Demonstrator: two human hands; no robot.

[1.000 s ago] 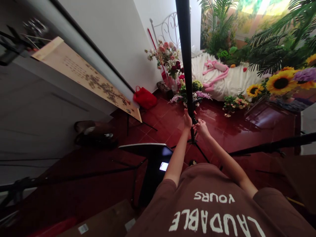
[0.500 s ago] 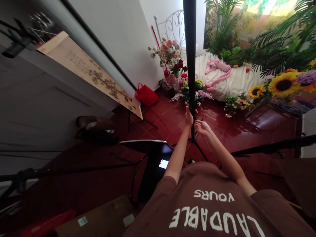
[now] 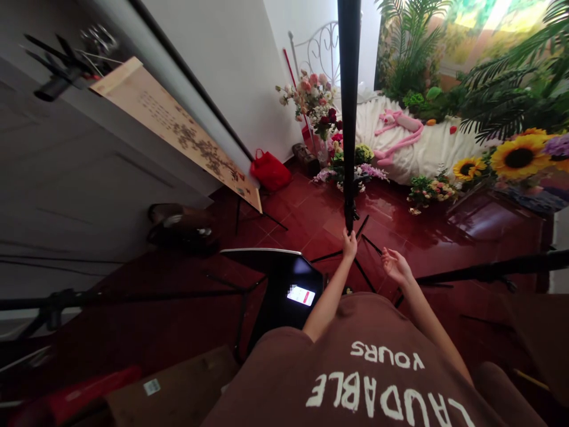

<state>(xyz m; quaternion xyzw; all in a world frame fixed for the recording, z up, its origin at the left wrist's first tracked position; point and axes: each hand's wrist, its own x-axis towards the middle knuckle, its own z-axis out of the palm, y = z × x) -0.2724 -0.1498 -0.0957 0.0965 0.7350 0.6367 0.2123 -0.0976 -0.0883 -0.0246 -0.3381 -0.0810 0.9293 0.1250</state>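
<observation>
Red tiled floor (image 3: 306,216) underfoot, glossy, with a pale wall (image 3: 231,89) ahead on the left. Our left hand (image 3: 349,244) is wrapped round the low end of a black pole (image 3: 350,118), which stands upright in front of us. Our right hand (image 3: 396,265) is released, off the pole to its right, fingers loosely curled; we see nothing in it.

How far along: the pole is up and thin legs (image 3: 365,277) are spread on the tiles near its foot. One hand steadies it, we judge; whether any fastening is left to do, we cannot tell.

Nearer us, a phone (image 3: 302,295) lies lit on a black board (image 3: 288,270); its screen shows a red patch, wording too small to read. Our brown shirt (image 3: 377,320) carries LAUDABLE and YOURS in white, upside down to us. Farther out, a scroll (image 3: 178,127) bears columns of small writing we cannot make out. Low on the left, a carton (image 3: 191,379) has a white label (image 3: 152,387), illegible. We note no brand.
</observation>
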